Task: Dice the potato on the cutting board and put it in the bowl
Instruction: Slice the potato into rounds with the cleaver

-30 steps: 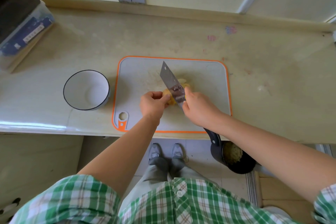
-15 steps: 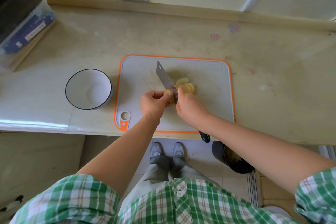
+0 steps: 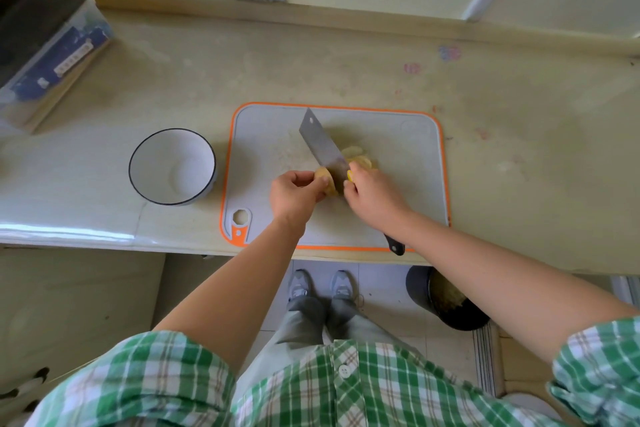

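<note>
A grey cutting board (image 3: 408, 191) with an orange rim lies at the counter's front edge. My left hand (image 3: 294, 196) grips the uncut end of the potato (image 3: 323, 178) on it. My right hand (image 3: 370, 196) grips the cleaver (image 3: 322, 146), whose blade stands in the potato just right of my left fingers; its black handle end sticks out behind my wrist. Several cut potato slices (image 3: 358, 158) lie right of the blade. The white bowl (image 3: 172, 166) with a dark rim stands left of the board and holds nothing.
A clear plastic box (image 3: 52, 55) with dark contents sits at the counter's far left. A dark bin (image 3: 446, 302) holding scraps stands on the floor under the counter's edge, right of my feet. A wall runs along the back.
The cleaver went down through the potato and then tilted up again, one slice further left. More slices have fallen right of the blade. My left hand has stayed put.
</note>
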`<state>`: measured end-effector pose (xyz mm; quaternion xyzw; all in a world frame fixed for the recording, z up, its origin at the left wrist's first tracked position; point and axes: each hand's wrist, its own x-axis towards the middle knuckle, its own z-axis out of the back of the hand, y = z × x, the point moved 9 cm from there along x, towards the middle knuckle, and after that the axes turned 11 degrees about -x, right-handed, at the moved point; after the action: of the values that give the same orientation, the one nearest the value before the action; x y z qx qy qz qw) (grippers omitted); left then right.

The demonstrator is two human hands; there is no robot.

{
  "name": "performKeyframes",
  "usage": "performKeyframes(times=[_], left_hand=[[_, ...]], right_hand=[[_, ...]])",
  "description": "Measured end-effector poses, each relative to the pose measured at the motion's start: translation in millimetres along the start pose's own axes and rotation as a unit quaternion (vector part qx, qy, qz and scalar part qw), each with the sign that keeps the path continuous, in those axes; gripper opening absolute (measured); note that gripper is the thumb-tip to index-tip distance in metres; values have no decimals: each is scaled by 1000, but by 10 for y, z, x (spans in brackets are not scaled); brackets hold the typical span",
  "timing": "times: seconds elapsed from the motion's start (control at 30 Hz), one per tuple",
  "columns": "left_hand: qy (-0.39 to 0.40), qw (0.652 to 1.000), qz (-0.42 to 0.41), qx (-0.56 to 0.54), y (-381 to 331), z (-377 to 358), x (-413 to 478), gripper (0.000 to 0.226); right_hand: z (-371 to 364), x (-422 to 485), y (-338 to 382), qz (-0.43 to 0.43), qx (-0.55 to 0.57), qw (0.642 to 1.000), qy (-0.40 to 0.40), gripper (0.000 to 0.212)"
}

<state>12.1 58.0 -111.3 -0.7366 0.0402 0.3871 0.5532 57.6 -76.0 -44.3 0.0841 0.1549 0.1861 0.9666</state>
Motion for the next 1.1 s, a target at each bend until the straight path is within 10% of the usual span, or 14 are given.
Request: performKeyframes(times=[1.1], left_hand=[[5, 1000, 16, -18, 4, -32, 19, 14]], right_hand=[[341, -410, 4, 14, -23, 998, 63, 40]])
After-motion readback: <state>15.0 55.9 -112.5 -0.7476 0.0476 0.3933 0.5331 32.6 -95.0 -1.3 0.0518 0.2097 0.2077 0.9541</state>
